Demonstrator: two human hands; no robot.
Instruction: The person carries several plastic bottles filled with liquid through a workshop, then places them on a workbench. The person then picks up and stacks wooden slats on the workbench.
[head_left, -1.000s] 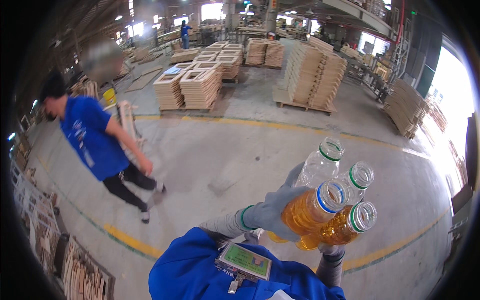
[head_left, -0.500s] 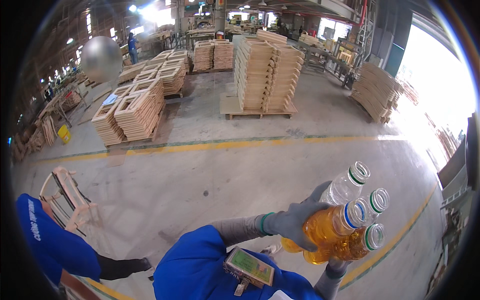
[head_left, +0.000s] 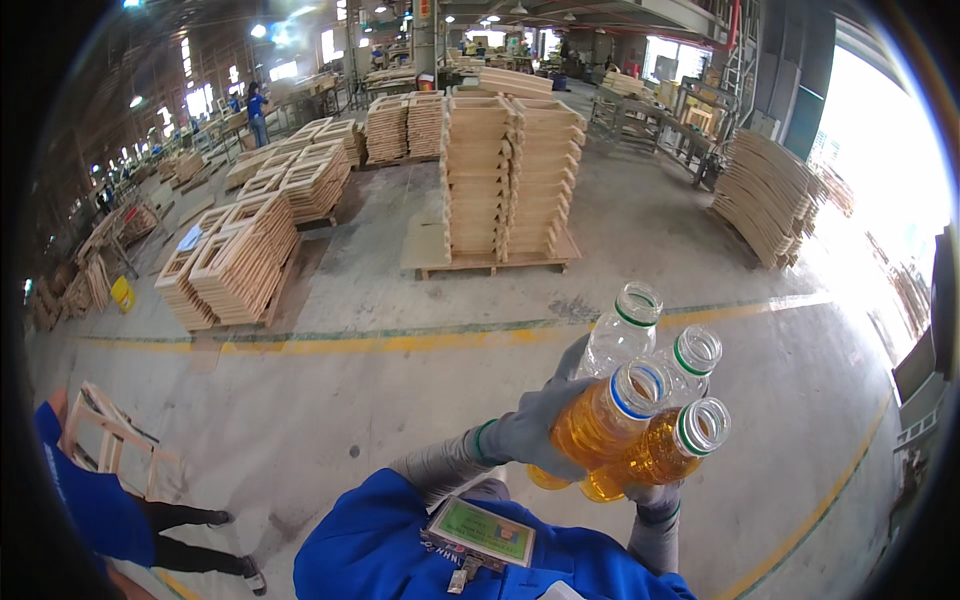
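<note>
Several open clear bottles are bunched together in front of my chest, tilted with their mouths away from me. Amber liquid fills a blue-ringed bottle [head_left: 600,415] and a green-ringed bottle [head_left: 668,448]. Two green-ringed bottles beyond them, an outer bottle [head_left: 618,338] and an inner bottle [head_left: 690,362], look colourless. My left hand [head_left: 532,428], in a grey glove, is closed round the bunch from the left side. My right hand [head_left: 655,494] grips low on the near right, its fingers mostly hidden behind the amber bottles.
Stacked wooden frames stand on a pallet [head_left: 495,266] ahead, with more frame stacks [head_left: 235,258] to the left. Curved wooden pieces [head_left: 768,200] are piled at the right by a bright doorway. A co-worker in blue [head_left: 95,505] walks at the left beside a wooden frame [head_left: 112,430]. A yellow line [head_left: 420,341] crosses the floor.
The bottles and both my hands have shifted left and slightly up in view, still held together. Pallet stacks appear further left, and the co-worker's legs have changed stride.
</note>
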